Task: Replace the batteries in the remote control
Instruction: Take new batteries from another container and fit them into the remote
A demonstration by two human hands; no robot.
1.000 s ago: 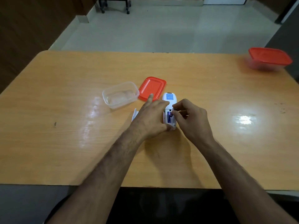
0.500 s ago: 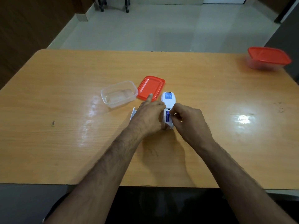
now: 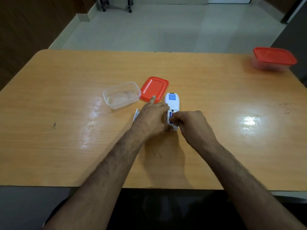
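A white remote control (image 3: pixel 172 102) lies face down at the table's middle, a blue label at its far end and its battery bay uncovered at the near end. My left hand (image 3: pixel 152 119) grips its left side, index finger pointing away. My right hand (image 3: pixel 191 122) has its fingertips on a blue battery (image 3: pixel 171 115) sitting in the bay; how much of the battery is seated stays hidden. A white piece (image 3: pixel 136 114), probably the battery cover, shows just left of my left hand.
A clear plastic box (image 3: pixel 121 95) without its lid and a separate red lid (image 3: pixel 154 88) lie just beyond the remote. A closed red-lidded box (image 3: pixel 274 59) stands at the far right corner of the wooden table (image 3: pixel 66 130).
My right hand has slid left and down over the battery bay, covering more of the blue battery. The left hand keeps its hold on the remote.
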